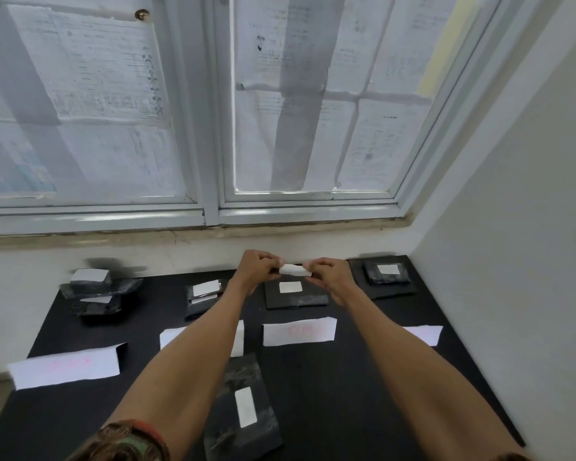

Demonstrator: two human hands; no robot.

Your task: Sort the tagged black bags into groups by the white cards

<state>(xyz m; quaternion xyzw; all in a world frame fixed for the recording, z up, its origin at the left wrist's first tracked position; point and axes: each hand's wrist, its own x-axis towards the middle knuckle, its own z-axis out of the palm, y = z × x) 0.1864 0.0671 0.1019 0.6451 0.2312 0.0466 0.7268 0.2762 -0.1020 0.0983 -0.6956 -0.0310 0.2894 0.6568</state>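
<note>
Reference item: the white rectangular paper card [299, 331] on the flat black tabletop [346, 410].

- Behind the reference card: a black plastic tagged bag [296, 299]. Above it, the left hand [258, 267] and the right hand [330, 274] pinch a small white piece [292, 269] between them.
- Left of it: the second white paper card [170, 337], with the near-left bag stack [203, 294] behind. Further left: the third white paper card [65, 367], with the far-left bag stack [97, 291] behind.
- Right of it: the fourth white paper card [424, 334], with the right bag stack [384, 274] behind.
- In front of it, slightly left: a single black plastic bag [243, 407].

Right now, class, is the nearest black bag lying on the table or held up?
Flat: the nearest black bag lies on the table, white tag up, untouched; left hand and right hand pinch a white piece beyond.
</note>
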